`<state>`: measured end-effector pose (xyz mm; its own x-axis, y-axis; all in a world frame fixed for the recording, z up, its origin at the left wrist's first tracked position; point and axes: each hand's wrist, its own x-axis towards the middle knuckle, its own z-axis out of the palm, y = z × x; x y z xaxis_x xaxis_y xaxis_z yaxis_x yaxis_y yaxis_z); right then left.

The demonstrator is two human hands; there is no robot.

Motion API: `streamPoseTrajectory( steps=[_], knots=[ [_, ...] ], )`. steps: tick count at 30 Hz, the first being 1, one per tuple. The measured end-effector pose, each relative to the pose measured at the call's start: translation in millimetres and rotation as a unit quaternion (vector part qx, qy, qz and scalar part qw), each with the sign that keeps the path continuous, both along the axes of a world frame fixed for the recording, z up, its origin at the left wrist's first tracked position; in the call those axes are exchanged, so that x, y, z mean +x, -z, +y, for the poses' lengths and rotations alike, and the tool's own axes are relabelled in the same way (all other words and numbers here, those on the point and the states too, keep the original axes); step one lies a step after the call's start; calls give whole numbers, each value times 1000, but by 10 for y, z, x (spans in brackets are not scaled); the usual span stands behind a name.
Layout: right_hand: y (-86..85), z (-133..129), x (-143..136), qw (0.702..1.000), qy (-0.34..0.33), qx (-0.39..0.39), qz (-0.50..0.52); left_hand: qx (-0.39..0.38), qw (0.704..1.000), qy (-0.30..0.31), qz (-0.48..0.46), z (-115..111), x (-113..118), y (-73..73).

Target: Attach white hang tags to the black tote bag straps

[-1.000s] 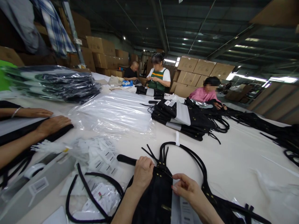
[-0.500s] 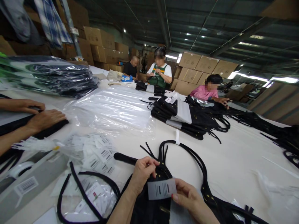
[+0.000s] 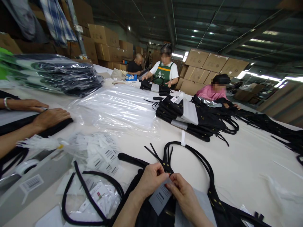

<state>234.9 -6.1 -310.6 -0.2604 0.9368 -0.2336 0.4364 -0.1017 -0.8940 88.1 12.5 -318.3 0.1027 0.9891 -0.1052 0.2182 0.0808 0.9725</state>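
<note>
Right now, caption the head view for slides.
Left hand and right hand meet at a printed tag over a black strapped item, cardboard boxes behind.

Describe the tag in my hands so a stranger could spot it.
On the pale table, find the nearest black bag. Over it, the left hand and right hand meet at a grey printed tag, held apart from the tag pile.

Across the white table (image 3: 239, 167) it's a crowded spread: nearest, a black bag (image 3: 155, 220) with looped straps, and just left, barcode-printed labels (image 3: 104, 156) beside a grey box (image 3: 33, 186). Clear plastic sleeves (image 3: 118, 107) lie flat mid-table, between plastic-wrapped bundles (image 3: 56, 74) on the left and piled black bags (image 3: 204, 121) on the right, with crumpled clear film (image 3: 284, 192) nearer.
</note>
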Motion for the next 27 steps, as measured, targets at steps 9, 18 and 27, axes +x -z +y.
streamPoseTrajectory(
  steps=[9, 18, 27],
  knots=[
    [158, -14, 26, 997, 45, 35, -49, -54, 998, 27, 6, -5, 16, -11],
    [202, -55, 45, 964, 181, 196, -14, -22, 995, 9, 92, -14, 20, -33],
    [198, 9, 35, 935, 226, -68, 265, 69, 979, -14, 193, -23, 29, 2]
  ],
)
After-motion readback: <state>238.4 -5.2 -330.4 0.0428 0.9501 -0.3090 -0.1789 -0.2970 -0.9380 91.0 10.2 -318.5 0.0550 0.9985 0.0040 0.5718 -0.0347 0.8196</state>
